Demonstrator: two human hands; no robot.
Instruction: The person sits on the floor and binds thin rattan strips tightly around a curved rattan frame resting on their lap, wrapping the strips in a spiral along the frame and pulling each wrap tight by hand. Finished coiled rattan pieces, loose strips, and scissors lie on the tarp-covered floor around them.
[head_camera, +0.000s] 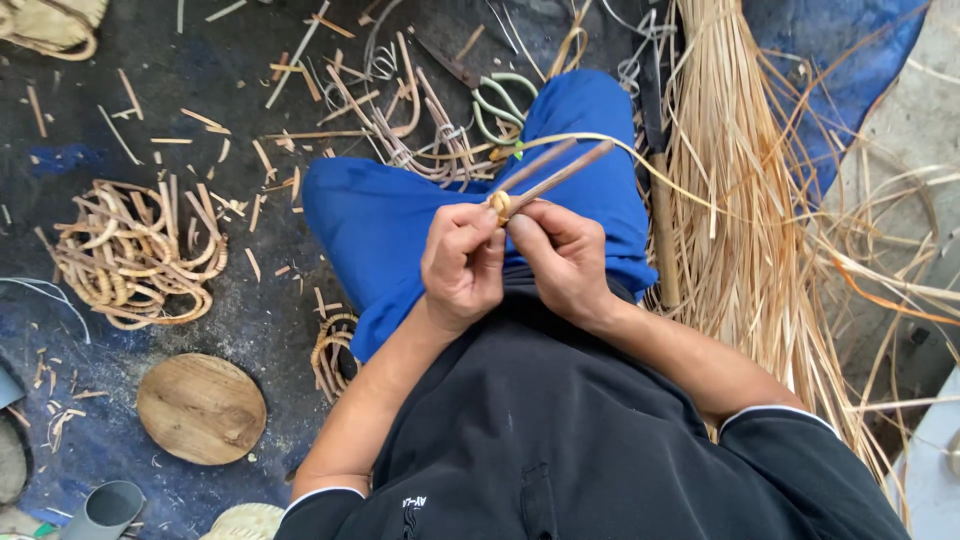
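Here my two hands bind a thin strip around the bent end of a rattan piece.

My left hand (462, 262) pinches the wrapped loop (500, 205) tightly, and my right hand (562, 258) is closed on the two rattan stems (560, 170), above my blue lap. I judge the binding is midway; next, the loose strip (640, 160) needs a firm pull. Finished curved pieces (135, 255) lie on the floor at left, and a bundle of raw strips (740, 230) at right.
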